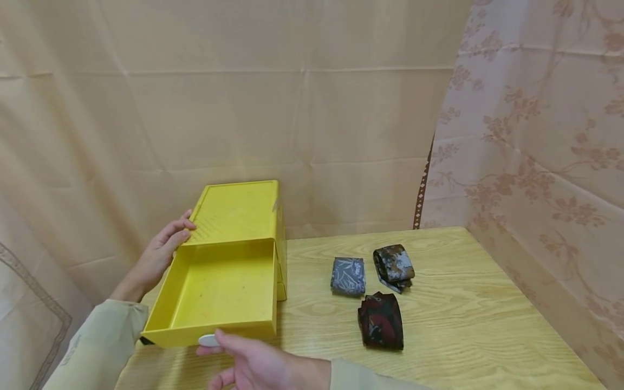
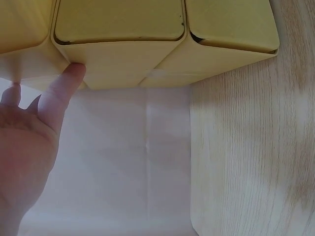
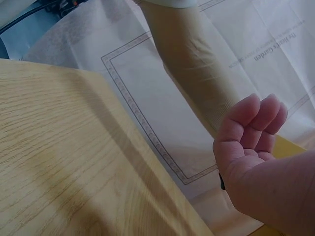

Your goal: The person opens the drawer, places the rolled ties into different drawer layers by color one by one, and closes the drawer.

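Observation:
A yellow drawer cabinet (image 1: pixel 236 208) stands at the left of the table, its top drawer (image 1: pixel 224 287) pulled far out with a bare inside. My right hand (image 1: pixel 263 360) pinches the drawer's white oval knob (image 1: pixel 208 340) between thumb and forefinger. In the right wrist view that hand's (image 3: pixel 253 152) other fingers are curled loosely, and the knob is hidden. My left hand (image 1: pixel 158 254) touches the cabinet's upper left edge, fingertips over the top. The left wrist view has its thumb (image 2: pixel 61 96) straight against the cabinet's side, with lower drawer fronts (image 2: pixel 120 19) pushed in.
Right of the cabinet lie three rolled neckties: a grey leaf-patterned one (image 1: pixel 348 276), a brown and grey one (image 1: pixel 394 267) and a dark red one (image 1: pixel 381 320). The wooden table (image 1: pixel 468 319) ends near a beige curtain (image 1: pixel 292 119) behind and a floral cloth (image 1: pixel 551 162) at right.

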Demonstrator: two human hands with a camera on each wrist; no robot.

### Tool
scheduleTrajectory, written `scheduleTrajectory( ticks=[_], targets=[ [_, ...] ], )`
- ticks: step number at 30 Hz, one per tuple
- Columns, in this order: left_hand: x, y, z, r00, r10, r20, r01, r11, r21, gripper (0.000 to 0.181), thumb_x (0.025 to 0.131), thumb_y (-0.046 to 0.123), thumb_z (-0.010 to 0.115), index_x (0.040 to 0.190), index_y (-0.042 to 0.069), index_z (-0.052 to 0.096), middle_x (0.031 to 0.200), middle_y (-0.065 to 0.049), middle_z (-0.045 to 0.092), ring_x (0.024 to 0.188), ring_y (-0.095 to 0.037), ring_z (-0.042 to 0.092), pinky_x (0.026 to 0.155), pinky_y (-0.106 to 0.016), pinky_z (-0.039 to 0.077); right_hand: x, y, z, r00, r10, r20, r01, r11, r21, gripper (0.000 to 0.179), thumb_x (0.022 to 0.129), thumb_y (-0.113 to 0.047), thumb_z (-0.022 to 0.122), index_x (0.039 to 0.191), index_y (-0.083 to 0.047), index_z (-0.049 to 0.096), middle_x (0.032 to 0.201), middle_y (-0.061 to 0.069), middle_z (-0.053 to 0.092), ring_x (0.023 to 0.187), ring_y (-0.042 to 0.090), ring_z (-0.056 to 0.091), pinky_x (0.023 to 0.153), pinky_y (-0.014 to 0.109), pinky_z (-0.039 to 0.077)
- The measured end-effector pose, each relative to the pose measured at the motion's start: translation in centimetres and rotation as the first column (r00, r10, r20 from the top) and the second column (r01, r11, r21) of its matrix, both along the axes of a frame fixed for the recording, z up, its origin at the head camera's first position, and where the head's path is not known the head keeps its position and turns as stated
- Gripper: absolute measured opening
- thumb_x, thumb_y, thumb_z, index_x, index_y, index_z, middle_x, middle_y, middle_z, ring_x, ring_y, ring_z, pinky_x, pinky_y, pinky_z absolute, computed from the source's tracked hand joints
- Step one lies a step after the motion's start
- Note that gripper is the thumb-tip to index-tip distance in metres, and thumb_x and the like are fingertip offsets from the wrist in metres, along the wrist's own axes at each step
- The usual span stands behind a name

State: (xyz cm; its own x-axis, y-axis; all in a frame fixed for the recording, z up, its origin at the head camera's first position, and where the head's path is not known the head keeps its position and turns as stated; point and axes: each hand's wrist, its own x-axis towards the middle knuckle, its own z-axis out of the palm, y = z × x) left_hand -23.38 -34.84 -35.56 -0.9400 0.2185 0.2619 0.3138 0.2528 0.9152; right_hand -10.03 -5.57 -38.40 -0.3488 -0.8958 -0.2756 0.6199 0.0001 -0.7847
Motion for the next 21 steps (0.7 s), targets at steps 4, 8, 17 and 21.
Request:
scheduleTrajectory(
  ticks=[4, 8, 17, 21],
  targets=[
    [-0.03, 0.01, 0.15, 1.0, -0.001, 0.0, 0.001, 1.0, -0.008, 0.019, 0.111, 0.025, 0.043, 0.123, 0.015, 0.053, 0.169, -0.011, 0.006, 0.154, -0.034, 0.002, 0.094, -0.011, 0.042, 0.03, 0.09, 0.04, 1.0, 0.002, -0.003, -0.002, 1.0, -0.005, 0.064, 0.104, -0.062, 0.035, 0.15, -0.019, 0.041, 0.088, -0.003, 0.055, 0.072, 0.007, 0.054, 0.066, 0.02, 0.047],
    [0.02, 0.04, 0.22, 1.0, -0.003, -0.001, 0.003, 1.0, -0.012, 0.02, 0.111, 0.025, 0.043, 0.124, 0.014, 0.053, 0.17, -0.01, 0.006, 0.154, -0.036, 0.002, 0.094, -0.011, 0.043, 0.05, 0.15, 0.05, 1.0, 0.002, -0.003, -0.002, 1.0, -0.005, 0.064, 0.104, -0.063, 0.035, 0.151, -0.019, 0.041, 0.089, -0.003, 0.055, 0.072, 0.007, 0.055, 0.066, 0.02, 0.047],
    [0.33, 0.0, -0.02, 1.0, 0.006, -0.01, -0.006, 1.0, -0.028, 0.02, 0.111, 0.025, 0.043, 0.124, 0.013, 0.053, 0.169, -0.01, 0.008, 0.155, -0.03, 0.002, 0.099, -0.009, 0.036, 0.25, 0.44, -0.11, 1.0, 0.013, -0.017, -0.013, 1.0, -0.017, 0.057, 0.105, -0.06, 0.035, 0.142, -0.017, 0.046, 0.088, -0.004, 0.055, 0.074, 0.003, 0.054, 0.066, 0.016, 0.046],
    [0.21, 0.03, 0.07, 1.0, 0.007, -0.018, -0.008, 1.0, -0.029, 0.02, 0.111, 0.025, 0.043, 0.124, 0.013, 0.053, 0.169, -0.01, 0.009, 0.155, -0.03, 0.002, 0.1, -0.009, 0.035, 0.1, 0.62, -0.26, 0.999, 0.021, -0.042, -0.021, 1.0, -0.008, 0.057, 0.105, -0.06, 0.035, 0.139, -0.016, 0.048, 0.089, -0.004, 0.056, 0.074, 0.003, 0.054, 0.066, 0.016, 0.046]
  ],
)
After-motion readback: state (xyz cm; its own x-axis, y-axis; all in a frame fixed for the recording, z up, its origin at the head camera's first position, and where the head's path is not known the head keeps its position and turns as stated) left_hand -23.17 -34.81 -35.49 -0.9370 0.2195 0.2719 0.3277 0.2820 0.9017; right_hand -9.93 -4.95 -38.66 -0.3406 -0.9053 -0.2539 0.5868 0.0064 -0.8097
